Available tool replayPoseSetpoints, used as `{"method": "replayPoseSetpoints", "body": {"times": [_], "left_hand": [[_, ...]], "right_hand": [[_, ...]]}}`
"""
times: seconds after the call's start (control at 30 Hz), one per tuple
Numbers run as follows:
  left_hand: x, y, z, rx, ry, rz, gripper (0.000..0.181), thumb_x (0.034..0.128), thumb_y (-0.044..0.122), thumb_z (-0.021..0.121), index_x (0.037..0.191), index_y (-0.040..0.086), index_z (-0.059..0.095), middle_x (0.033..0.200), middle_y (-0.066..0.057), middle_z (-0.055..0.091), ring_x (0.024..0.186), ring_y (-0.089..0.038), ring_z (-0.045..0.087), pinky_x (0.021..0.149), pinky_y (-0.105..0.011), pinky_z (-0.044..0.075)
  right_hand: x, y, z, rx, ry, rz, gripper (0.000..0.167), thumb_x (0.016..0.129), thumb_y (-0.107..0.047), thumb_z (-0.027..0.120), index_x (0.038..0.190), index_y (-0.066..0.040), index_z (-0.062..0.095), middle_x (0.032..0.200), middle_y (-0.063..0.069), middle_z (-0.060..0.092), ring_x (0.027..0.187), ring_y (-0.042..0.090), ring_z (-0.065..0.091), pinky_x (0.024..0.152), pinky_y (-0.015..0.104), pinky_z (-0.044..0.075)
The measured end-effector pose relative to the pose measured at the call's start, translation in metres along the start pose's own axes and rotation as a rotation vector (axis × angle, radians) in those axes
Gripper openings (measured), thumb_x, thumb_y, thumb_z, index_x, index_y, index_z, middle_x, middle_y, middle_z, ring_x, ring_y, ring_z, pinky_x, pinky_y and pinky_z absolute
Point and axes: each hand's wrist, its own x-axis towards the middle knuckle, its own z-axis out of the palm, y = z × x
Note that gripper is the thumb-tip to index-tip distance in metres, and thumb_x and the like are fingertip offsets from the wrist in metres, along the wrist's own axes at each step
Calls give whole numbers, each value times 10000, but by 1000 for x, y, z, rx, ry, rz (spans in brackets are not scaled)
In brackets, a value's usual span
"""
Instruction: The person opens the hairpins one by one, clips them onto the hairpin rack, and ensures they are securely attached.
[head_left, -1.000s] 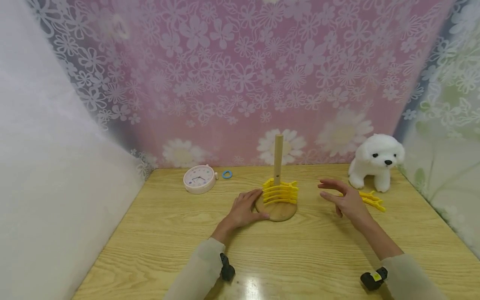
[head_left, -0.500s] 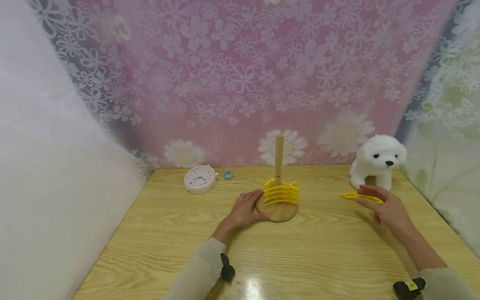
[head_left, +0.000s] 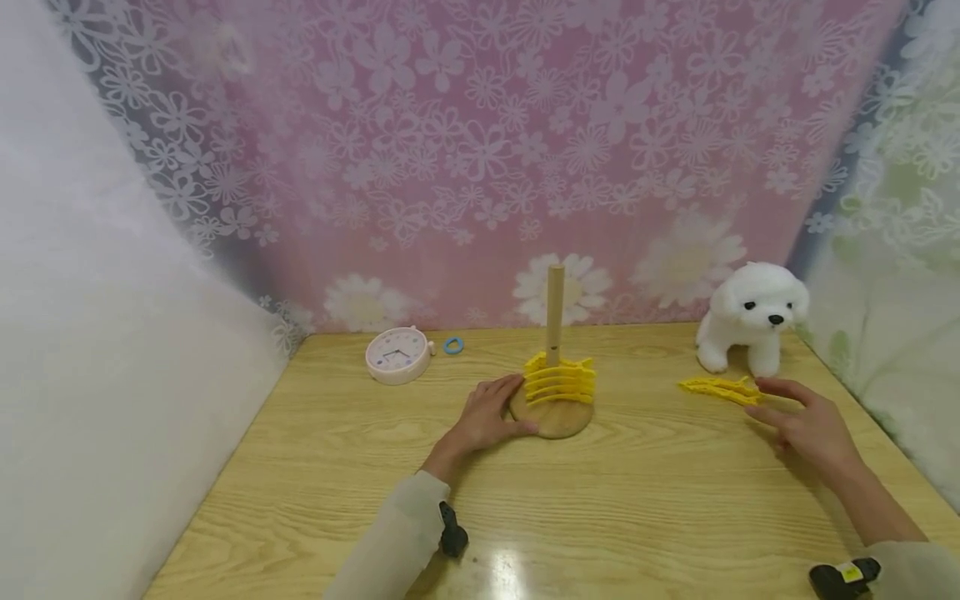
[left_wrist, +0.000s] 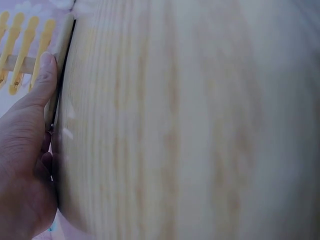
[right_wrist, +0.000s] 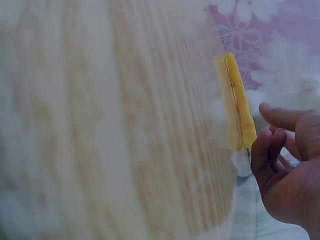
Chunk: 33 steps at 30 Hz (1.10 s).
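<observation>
In the head view, a wooden stand rises from a round base at the middle of the table. Several curved yellow pieces with branched ends lie stacked around its post. My left hand holds the left side of the base; in the left wrist view its thumb lies over the base's upper face. Another yellow piece rests on the table to the right. My right hand is at that piece's right end, thumb and forefinger apart. Whether a finger touches it, I cannot tell.
A white plush dog stands behind the loose piece at the back right. At the back left are a pale pink clock and a small blue ring. A flowered pink curtain hangs behind the table.
My right hand has moved right, across the loose yellow piece to its right end. That piece's right end now lies slightly further back and left. My left hand has stayed on the base.
</observation>
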Motion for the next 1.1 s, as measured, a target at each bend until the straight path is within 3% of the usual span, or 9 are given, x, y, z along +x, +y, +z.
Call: {"method": "replayPoseSetpoints", "body": {"times": [0.13, 0.23, 0.4, 0.5, 0.57, 0.73, 0.83, 0.97, 1.1], "left_hand": [[0, 1, 0, 4, 1, -6, 946, 915, 651, 695, 1665, 251, 280, 1697, 55, 293, 1466, -253, 330, 1219, -476, 237], [-1, 2, 0, 0, 6, -12, 941, 914, 643, 703, 1662, 250, 288, 1694, 52, 300, 1461, -251, 335, 1218, -476, 239], [-3, 2, -1, -9, 6, -12, 940, 912, 641, 707, 1661, 252, 292, 1693, 53, 303, 1466, -250, 329, 1224, -479, 230], [-4, 3, -1, -11, 14, -9, 935, 915, 635, 707, 1659, 245, 297, 1690, 49, 310, 1462, -252, 333, 1222, -487, 231], [-4, 4, -2, -11, 15, -12, 934, 915, 626, 713, 1659, 245, 297, 1690, 50, 309, 1465, -253, 331, 1223, -490, 227], [-5, 8, -4, -8, 11, -19, 931, 915, 611, 724, 1659, 246, 299, 1692, 56, 302, 1468, -255, 327, 1220, -493, 233], [-6, 9, -5, -5, 7, -19, 921, 918, 609, 720, 1658, 255, 300, 1693, 62, 301, 1478, -251, 320, 1219, -495, 238], [-6, 8, -4, -7, 7, -15, 913, 922, 608, 717, 1657, 262, 301, 1691, 69, 301, 1494, -243, 305, 1218, -497, 238], [-6, 8, -4, -14, 10, -13, 912, 921, 609, 717, 1656, 258, 305, 1690, 66, 306, 1495, -244, 304, 1218, -497, 236]], "right_hand": [[1, 2, -1, -69, 10, 46, 612, 998, -331, 728, 1474, -17, 505, 921, -207, 593, 542, 147, 557, 520, 324, 530], [2, 4, 0, -77, 12, 48, 629, 1001, -286, 727, 1473, 45, 476, 812, -135, 617, 547, 138, 553, 513, 321, 524], [3, 7, 3, -142, 34, -16, 545, 988, -175, 726, 1398, 108, 506, 1153, 77, 621, 571, 135, 573, 516, 313, 526], [3, 4, 4, -244, 42, -45, 527, 938, -155, 767, 1328, 116, 539, 1236, 325, 574, 748, 180, 617, 627, 309, 493], [3, 2, 3, -297, 38, -44, 553, 903, -156, 793, 1314, 115, 541, 1251, 362, 569, 908, 293, 625, 740, 384, 483], [3, 1, 1, -362, -6, -21, 577, 917, -202, 783, 1325, 134, 552, 1300, 409, 542, 1120, 562, 521, 859, 628, 431], [3, 0, -1, -401, -26, -28, 515, 943, -243, 763, 1277, 122, 619, 1311, 405, 564, 1126, 570, 541, 850, 622, 454], [2, -2, 0, -375, -33, -41, 473, 979, -271, 730, 1261, 96, 631, 1133, 316, 668, 884, 354, 668, 715, 430, 518], [-1, -3, 5, -251, -44, -38, 493, 1025, -254, 680, 1346, 96, 550, 1001, 164, 656, 646, 150, 611, 571, 302, 486]]}}
